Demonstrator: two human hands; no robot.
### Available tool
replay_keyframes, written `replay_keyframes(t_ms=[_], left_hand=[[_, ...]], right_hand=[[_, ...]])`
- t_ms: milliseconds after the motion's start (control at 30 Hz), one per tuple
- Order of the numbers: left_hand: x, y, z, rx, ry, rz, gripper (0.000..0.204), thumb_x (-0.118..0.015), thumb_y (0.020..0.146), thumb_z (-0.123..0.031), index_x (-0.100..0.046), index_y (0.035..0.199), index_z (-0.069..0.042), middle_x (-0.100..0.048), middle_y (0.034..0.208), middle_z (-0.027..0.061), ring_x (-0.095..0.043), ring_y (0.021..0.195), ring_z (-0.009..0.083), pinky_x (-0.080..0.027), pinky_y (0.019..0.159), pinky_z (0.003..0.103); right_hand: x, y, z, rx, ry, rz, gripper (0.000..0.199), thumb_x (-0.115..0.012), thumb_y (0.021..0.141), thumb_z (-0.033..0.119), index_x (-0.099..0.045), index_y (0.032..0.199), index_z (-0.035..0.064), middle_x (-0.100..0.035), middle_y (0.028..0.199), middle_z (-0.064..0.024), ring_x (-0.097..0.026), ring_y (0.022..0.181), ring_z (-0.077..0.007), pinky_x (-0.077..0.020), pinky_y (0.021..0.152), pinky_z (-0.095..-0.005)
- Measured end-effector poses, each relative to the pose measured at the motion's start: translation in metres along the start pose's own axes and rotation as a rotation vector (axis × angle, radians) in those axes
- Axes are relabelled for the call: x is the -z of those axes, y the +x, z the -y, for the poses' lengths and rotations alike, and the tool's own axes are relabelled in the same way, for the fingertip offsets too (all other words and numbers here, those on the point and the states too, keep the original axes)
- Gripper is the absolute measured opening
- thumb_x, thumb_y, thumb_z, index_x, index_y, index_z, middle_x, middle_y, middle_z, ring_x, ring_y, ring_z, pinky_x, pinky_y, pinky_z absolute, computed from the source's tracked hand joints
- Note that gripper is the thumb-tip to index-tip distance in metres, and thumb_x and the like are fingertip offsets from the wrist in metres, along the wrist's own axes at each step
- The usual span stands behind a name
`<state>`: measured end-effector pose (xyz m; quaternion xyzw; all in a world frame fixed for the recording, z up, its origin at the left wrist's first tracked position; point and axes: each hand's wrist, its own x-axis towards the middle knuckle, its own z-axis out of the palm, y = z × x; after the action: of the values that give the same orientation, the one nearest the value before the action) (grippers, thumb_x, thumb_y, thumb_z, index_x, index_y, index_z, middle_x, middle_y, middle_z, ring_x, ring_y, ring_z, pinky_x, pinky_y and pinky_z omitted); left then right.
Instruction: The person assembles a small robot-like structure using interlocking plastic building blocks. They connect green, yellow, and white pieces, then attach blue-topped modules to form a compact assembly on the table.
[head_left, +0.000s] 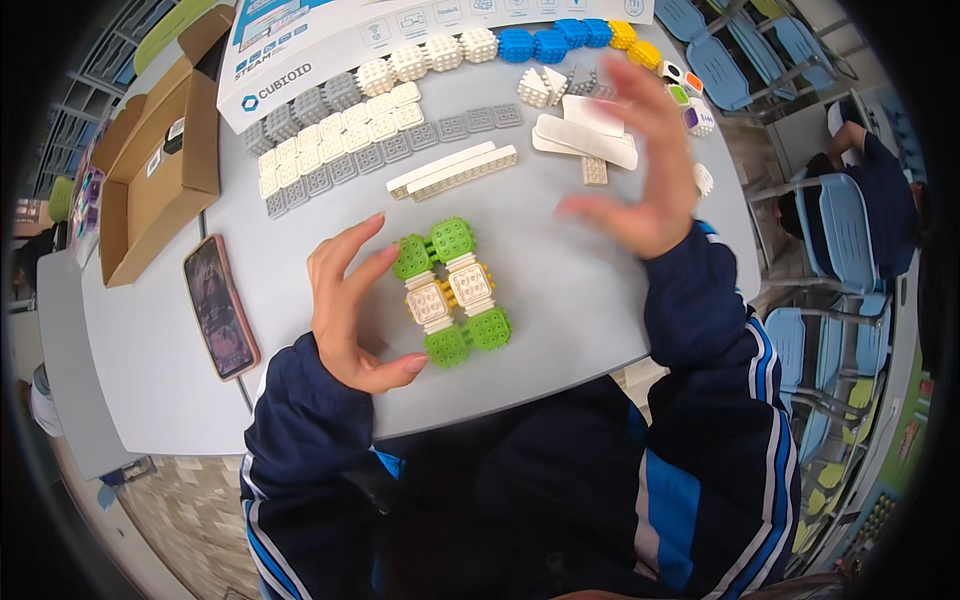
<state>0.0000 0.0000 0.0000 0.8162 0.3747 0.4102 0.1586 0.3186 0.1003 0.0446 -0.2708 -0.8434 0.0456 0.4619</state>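
Note:
A small assembly of building blocks lies on the grey table in front of me. Green studded cubes make up its far and near ends, two white cubes sit in the middle, and yellow and green connectors join them. My left hand curves around its left side, thumb and fingers apart; the thumb tip is close to the near green cube. Raised to the right of the assembly is my right hand, slightly blurred, its thumb and fingers spread with nothing between them. It hides part of the pieces behind it.
Beyond the assembly lie two white beams, rows of grey and white flat tiles, white plates and a line of cubes. A phone and an open cardboard box are at left. A large printed box stands behind.

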Motion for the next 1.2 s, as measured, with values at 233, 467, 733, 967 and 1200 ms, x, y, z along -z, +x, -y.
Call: replay_keyframes(t_ms=[233,467,733,967,1200], left_hand=[[0.004,-0.005,0.001,0.086,-0.055,-0.017,0.066,-0.065,0.081,-0.047,-0.059,0.122,0.004,-0.050,0.136,0.0262,-0.048,0.122,0.0393,-0.037,0.104,0.049],[0.006,-0.001,0.000,0.080,-0.064,0.029,0.055,-0.068,0.080,-0.035,-0.061,0.120,0.003,-0.050,0.136,0.0254,-0.049,0.122,0.0388,-0.038,0.104,0.048],[0.013,0.003,-0.006,0.001,-0.027,0.051,0.048,-0.071,0.074,-0.021,-0.063,0.115,0.002,-0.054,0.132,0.0245,-0.053,0.115,0.0375,-0.040,0.099,0.047],[0.012,0.002,-0.004,-0.070,-0.023,0.015,0.047,-0.073,0.069,-0.018,-0.064,0.112,0.002,-0.057,0.129,0.0233,-0.057,0.105,0.0360,-0.042,0.091,0.044],[0.014,0.002,-0.003,-0.048,0.027,0.068,0.045,-0.066,0.080,-0.019,-0.060,0.119,0.003,-0.054,0.130,0.0262,-0.054,0.117,0.0392,-0.042,0.100,0.048]], right_hand=[[0.090,-0.005,-0.078,-0.376,-0.290,-0.167,0.045,-0.077,0.085,0.027,-0.065,0.124,0.0087,-0.058,0.133,-0.0134,-0.057,0.118,-0.0231,-0.0431,0.100,-0.0370],[0.086,0.003,-0.214,-0.625,-0.391,0.282,0.048,-0.072,0.089,0.037,-0.061,0.132,0.0205,-0.062,0.117,-0.0097,-0.063,0.099,-0.0209,-0.0527,0.085,-0.0328],[0.048,0.028,-0.210,-0.607,-0.599,0.531,0.053,-0.076,0.085,0.031,-0.057,0.135,0.0316,-0.063,0.113,-0.0123,-0.065,0.089,-0.0252,-0.0559,0.079,-0.0356],[0.039,0.031,-0.216,-0.606,-0.585,0.501,0.048,-0.075,0.085,0.028,-0.059,0.130,0.0299,-0.068,0.113,-0.0108,-0.068,0.098,-0.0290,-0.0548,0.087,-0.0384],[0.064,0.033,-0.174,-0.295,-0.880,0.341,0.040,-0.071,0.088,0.019,-0.064,0.127,0.0240,-0.067,0.120,-0.0110,-0.067,0.100,-0.0261,-0.0543,0.087,-0.0347]])
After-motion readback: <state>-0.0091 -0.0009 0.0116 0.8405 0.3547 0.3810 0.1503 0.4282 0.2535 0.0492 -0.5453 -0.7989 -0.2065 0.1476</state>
